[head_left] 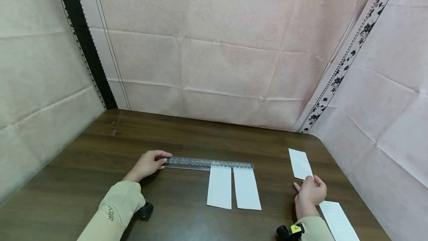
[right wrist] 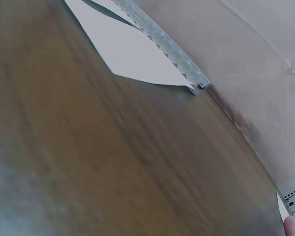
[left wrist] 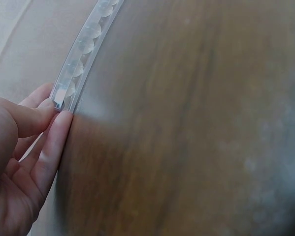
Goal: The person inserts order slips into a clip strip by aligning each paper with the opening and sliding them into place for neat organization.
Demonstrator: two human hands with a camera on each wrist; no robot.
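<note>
On the brown table lies a clear ticket rail (head_left: pixel 192 163) with a row of clear marbles inside. My left hand (head_left: pixel 150 164) pinches its left end, thumb against fingers, as the left wrist view shows close up. Two white paper slips, a left one (head_left: pixel 219 188) and a right one (head_left: pixel 246 189), have their top ends tucked under the rail and lie side by side toward me. Off to the right, my right hand (head_left: pixel 311 192) pinches the near end of a third white slip (head_left: pixel 300 163). Only a fingertip (right wrist: pixel 291 227) of that hand shows in the right wrist view.
Another white slip (head_left: pixel 339 220) lies by the right forearm near the table's right side. Pale cloth hangs (head_left: pixel 217 47) stand along the back and both sides of the table (head_left: pixel 100 166). Dark camera mounts sit at both wrists.
</note>
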